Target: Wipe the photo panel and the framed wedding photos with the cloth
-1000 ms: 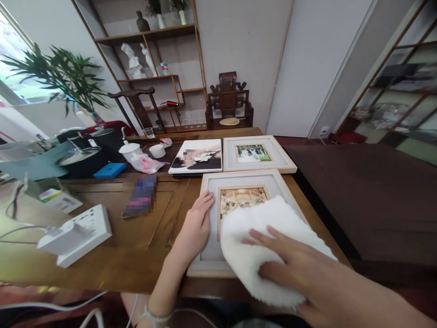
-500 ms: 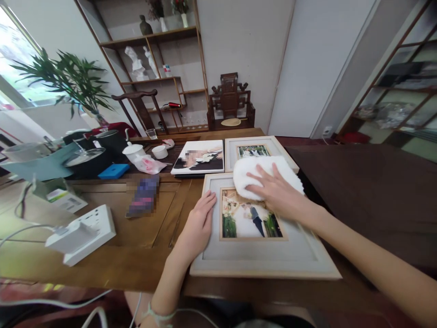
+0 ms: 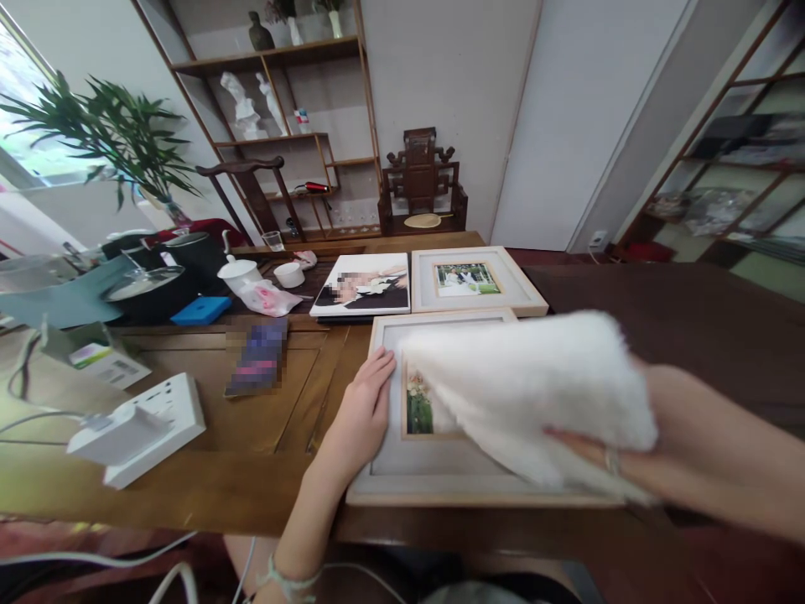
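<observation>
A large pale framed photo [image 3: 402, 470] lies flat at the near edge of the wooden table [image 3: 189, 486]. My left hand [image 3: 365, 411] rests flat on the frame's left border, fingers stretched out. My right hand [image 3: 604, 461] grips a fluffy white cloth [image 3: 528, 386] and holds it lifted over the right part of the frame. The cloth hides most of the picture and most of my right fingers.
Behind the near frame lie a smaller framed photo [image 3: 475, 281] and an unframed print [image 3: 365, 287]. To the left are a phone [image 3: 257, 359], a white power strip [image 3: 148, 428], cups, a pot and a plant. A dark table [image 3: 692, 327] stands at the right.
My right hand swept the cloth from the frame's near part to its far edge, then drew it back and lifted it over the right side. My left hand stayed put.
</observation>
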### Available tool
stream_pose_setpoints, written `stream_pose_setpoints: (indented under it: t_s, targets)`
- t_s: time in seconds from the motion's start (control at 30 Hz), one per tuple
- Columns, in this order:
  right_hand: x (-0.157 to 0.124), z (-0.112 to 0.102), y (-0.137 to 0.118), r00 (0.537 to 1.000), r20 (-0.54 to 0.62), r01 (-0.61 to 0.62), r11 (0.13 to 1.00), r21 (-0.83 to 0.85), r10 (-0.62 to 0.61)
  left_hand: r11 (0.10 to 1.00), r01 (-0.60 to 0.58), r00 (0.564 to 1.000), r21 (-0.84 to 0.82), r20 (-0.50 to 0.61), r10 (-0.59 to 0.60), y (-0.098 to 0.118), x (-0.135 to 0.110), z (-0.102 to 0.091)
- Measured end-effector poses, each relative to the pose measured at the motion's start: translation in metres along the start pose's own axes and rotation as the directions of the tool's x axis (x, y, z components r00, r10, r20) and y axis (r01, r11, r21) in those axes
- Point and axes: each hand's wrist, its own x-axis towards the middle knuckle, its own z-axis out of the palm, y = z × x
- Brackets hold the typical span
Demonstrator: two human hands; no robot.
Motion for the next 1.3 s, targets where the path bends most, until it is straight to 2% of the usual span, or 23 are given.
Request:
stream_pose_setpoints:
  t_s: [0.07,0.13,0.17,0.23,0.3,0.37,0.47,0.57,0.67,0.7,0.73,0.8,0.9,1.03,1.1,1.23,1.3]
  targets:
    - [0.015,0.0,0.016,0.987,-0.162,-0.022,0.994,-0.106,0.005,1.0,0.0,1.0,0.007,-0.001,0.001,0.001,0.0,0.0]
    - [0.035,0.006,0.026,0.948,-0.302,0.027,0.968,-0.248,-0.104,1.0,-0.004,1.0,0.013,0.008,0.003,0.0,-0.001,0.0]
    - [0.045,0.012,0.03,0.93,-0.324,0.07,0.948,-0.31,-0.175,1.0,-0.002,1.0,0.016,0.012,0.002,0.0,-0.001,0.0]
    - [0.061,0.027,0.034,0.922,-0.26,0.177,0.911,-0.372,-0.286,1.0,0.002,1.0,0.019,0.019,-0.002,0.001,-0.001,0.0]
    - [0.072,0.046,0.037,0.942,-0.112,0.257,0.896,-0.362,-0.316,1.0,0.009,1.0,0.019,0.022,-0.009,0.001,-0.001,0.0]
    - [0.076,0.066,0.037,0.956,0.042,0.289,0.9,-0.326,-0.292,1.0,0.019,0.999,0.017,0.026,-0.019,0.002,-0.001,0.0]
    - [0.068,0.086,0.031,0.959,0.159,0.274,0.91,-0.312,-0.234,1.0,0.029,0.999,0.011,0.032,-0.03,0.003,-0.001,0.0]
    - [0.047,0.083,0.012,0.947,0.232,0.285,0.912,-0.296,-0.221,1.0,0.021,0.999,0.016,0.033,-0.022,0.0,-0.001,0.001]
    - [0.018,0.06,-0.016,0.911,0.31,0.341,0.919,-0.198,-0.271,1.0,-0.003,1.0,0.02,0.021,0.003,-0.003,-0.001,0.003]
    - [0.008,0.05,-0.026,0.894,0.317,0.376,0.915,-0.146,-0.317,1.0,-0.011,1.0,0.019,0.015,0.01,-0.003,-0.001,0.003]
    - [-0.001,0.04,-0.035,0.901,0.308,0.356,0.927,-0.12,-0.306,1.0,-0.015,1.0,0.02,0.012,0.014,-0.003,-0.001,0.003]
    - [-0.013,0.025,-0.048,0.882,0.298,0.394,0.918,-0.043,-0.364,1.0,-0.012,1.0,0.027,0.018,0.012,-0.003,0.0,0.003]
    - [-0.014,0.019,-0.055,0.887,0.301,0.357,0.933,0.037,-0.351,0.999,-0.009,0.999,0.044,0.038,0.007,-0.003,0.0,0.001]
    - [0.009,0.041,-0.041,0.926,0.299,0.234,0.972,0.021,-0.23,0.999,-0.014,0.998,0.043,0.059,0.011,-0.003,0.0,0.0]
    - [0.026,0.055,-0.025,0.95,0.245,0.21,0.977,-0.038,-0.195,1.0,-0.011,0.998,0.029,0.062,0.009,-0.003,-0.001,0.0]
    - [0.068,0.073,0.012,0.992,0.056,0.117,0.98,-0.16,-0.109,1.0,0.007,0.998,-0.001,0.064,-0.006,-0.002,-0.002,-0.002]
    - [0.086,0.078,0.025,0.994,0.048,0.108,0.978,-0.179,-0.101,1.0,0.016,0.998,-0.009,0.062,-0.015,-0.002,-0.002,-0.002]
